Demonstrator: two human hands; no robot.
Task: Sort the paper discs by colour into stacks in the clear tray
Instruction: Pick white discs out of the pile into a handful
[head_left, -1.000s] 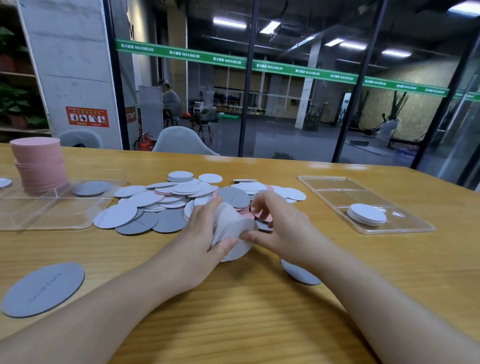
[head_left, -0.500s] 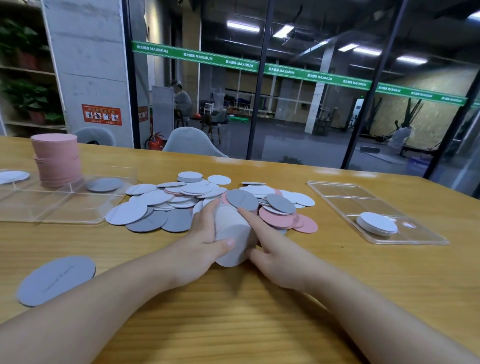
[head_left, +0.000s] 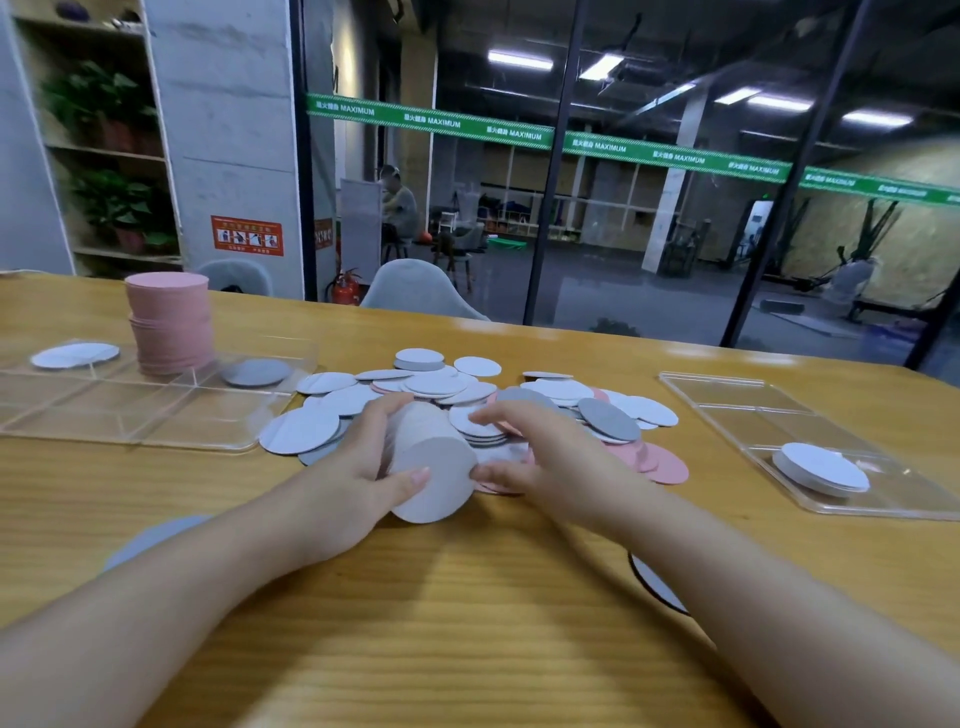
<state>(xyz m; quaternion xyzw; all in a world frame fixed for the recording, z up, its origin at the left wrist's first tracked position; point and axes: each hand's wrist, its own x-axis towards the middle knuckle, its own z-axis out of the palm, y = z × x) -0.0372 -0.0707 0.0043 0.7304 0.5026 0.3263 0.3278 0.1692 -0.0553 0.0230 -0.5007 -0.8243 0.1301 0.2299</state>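
1. While it lies tipped on its side at the near edge of the loose disc pile (head_left: 467, 395), the gathered white stack (head_left: 434, 467) is clasped by the left hand (head_left: 358, 467).
2. The right hand (head_left: 550, 457) hovers relaxed, its fingertips just touching the stack.
3. Clear trays flank the pile: the left tray (head_left: 130, 415) bears a pink stack (head_left: 169, 322).

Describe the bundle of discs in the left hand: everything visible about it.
The bundle of discs is a thick stack of pale, white-looking paper circles, tipped on its side so one flat round face points at the camera. Its edges look roughly aligned. The left hand grips it, thumb across the near face and fingers over the top. The right hand touches its right edge with the thumb. It sits at the near edge of the loose pile.
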